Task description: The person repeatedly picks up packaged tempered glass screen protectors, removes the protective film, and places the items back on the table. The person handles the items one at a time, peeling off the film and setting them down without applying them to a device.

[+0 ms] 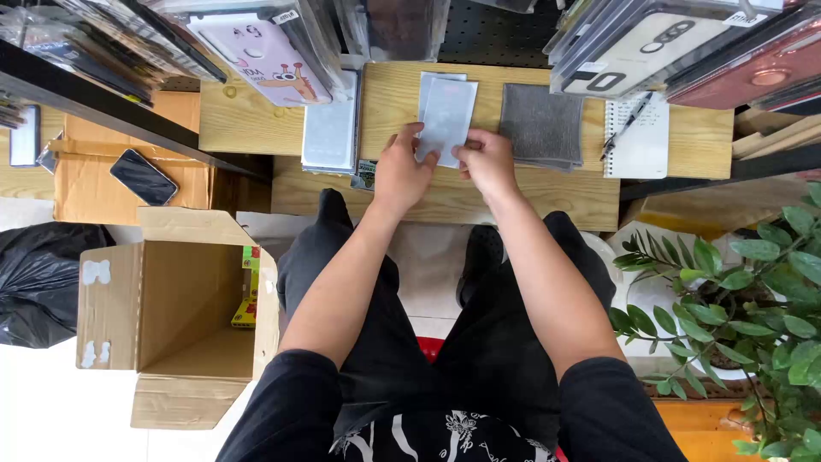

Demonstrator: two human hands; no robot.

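Both my hands hold a pale, flat rectangular sleeve (446,120) over a wooden counter (530,192). My left hand (400,171) grips its lower left edge, thumb on top. My right hand (487,161) pinches its lower right edge. A second similar pale sheet sits just behind the first, partly hidden. The sleeve is held slightly tilted above the counter, between a stack of clear flat packets (329,133) on the left and a grey cloth (540,125) on the right.
A spiral notepad with a pen (637,133) lies right of the cloth. Hanging phone cases (265,51) crowd the top. An open cardboard box (184,321) stands at lower left, a black bag (38,282) beside it, a phone (143,176) on another box. A leafy plant (744,299) fills the right.
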